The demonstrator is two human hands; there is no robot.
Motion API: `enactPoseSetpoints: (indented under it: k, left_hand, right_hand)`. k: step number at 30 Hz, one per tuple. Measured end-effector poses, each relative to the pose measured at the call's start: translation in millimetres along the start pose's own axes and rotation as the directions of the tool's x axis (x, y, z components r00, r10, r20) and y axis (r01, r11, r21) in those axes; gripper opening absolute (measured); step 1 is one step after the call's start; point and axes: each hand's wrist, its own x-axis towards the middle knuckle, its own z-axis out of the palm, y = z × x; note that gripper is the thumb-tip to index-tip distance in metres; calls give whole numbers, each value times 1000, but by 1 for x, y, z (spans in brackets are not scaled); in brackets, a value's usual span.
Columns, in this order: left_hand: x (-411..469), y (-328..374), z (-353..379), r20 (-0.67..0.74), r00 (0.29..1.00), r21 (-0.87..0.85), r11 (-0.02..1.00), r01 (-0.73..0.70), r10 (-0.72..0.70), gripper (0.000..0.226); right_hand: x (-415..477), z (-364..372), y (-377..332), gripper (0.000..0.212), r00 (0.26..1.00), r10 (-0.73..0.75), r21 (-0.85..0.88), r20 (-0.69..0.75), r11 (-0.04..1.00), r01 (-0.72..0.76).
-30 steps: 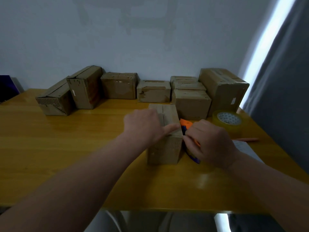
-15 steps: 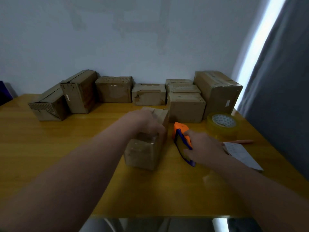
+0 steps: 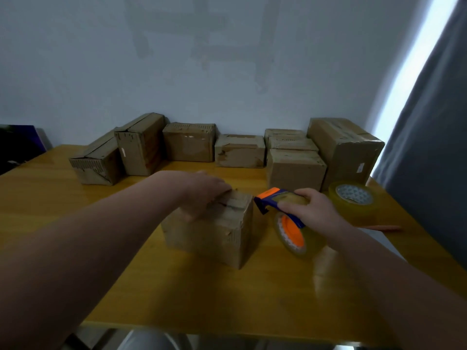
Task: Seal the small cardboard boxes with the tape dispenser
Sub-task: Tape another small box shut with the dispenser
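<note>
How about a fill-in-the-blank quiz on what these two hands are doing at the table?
1. The right hand grips a blue and ____ tape dispenser.
2. The left hand rests on the ____ of the nearest cardboard box.
3. A spare tape roll sits to the ____ of the dispenser.

Missing words: orange; top; right

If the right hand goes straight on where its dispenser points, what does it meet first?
Probably the near box under the left hand: the tape dispenser in the right hand aims at its top edge.
</note>
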Motion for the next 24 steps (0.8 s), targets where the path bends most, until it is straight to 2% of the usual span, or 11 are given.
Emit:
enactPoseSetpoints:
  k: [3, 6, 8, 10, 12, 14, 16, 18, 20, 24]
  left_hand:
    - [-3, 1, 7, -112, 990, 71, 995, -75, 82, 89]
    - [-6, 5, 12, -239, 954, 252, 961, -118, 180, 95]
    - [-8, 5, 15, -266, 936, 347, 929, -130, 230, 102]
    - [-11, 6, 16, -288, 926, 370, 920, -126, 243, 102]
    - [-16, 10, 16, -330, 926, 262, 960, -98, 184, 84]
    - [-23, 17, 19, -400, 915, 1, 998, -59, 55, 60]
    - [-31, 25, 26, -436, 899, -260, 963, -75, -47, 42]
    - [-38, 37, 35, -390, 919, -362, 926, -103, -51, 51]
    - [-40, 44, 48, -341, 939, -341, 937, -81, -43, 65]
    - [-37, 40, 60, -326, 944, -382, 920, -88, -45, 66]
  right_hand:
    - [0, -4, 1, 78, 1000, 25, -82, 2, 996, -25]
    - [1, -7, -1, 68, 1000, 17, -226, 12, 974, -14]
    - [-1, -8, -7, 58, 1000, 1, -405, 4, 914, 1]
    - [-1, -6, -10, 51, 1000, -3, -532, -20, 847, -8]
    - [-2, 0, -11, 50, 999, -3, -608, -39, 794, -21]
    - [-3, 5, -9, 52, 999, -11, -619, -46, 785, -20]
    - [-5, 9, -7, 55, 998, -19, -586, -68, 810, -24]
    - [-6, 10, -5, 56, 995, -30, -555, -91, 832, -26]
    - [-7, 10, -2, 59, 993, -47, -534, -105, 845, -17]
    - [-11, 10, 5, 63, 988, -74, -484, -137, 875, -1]
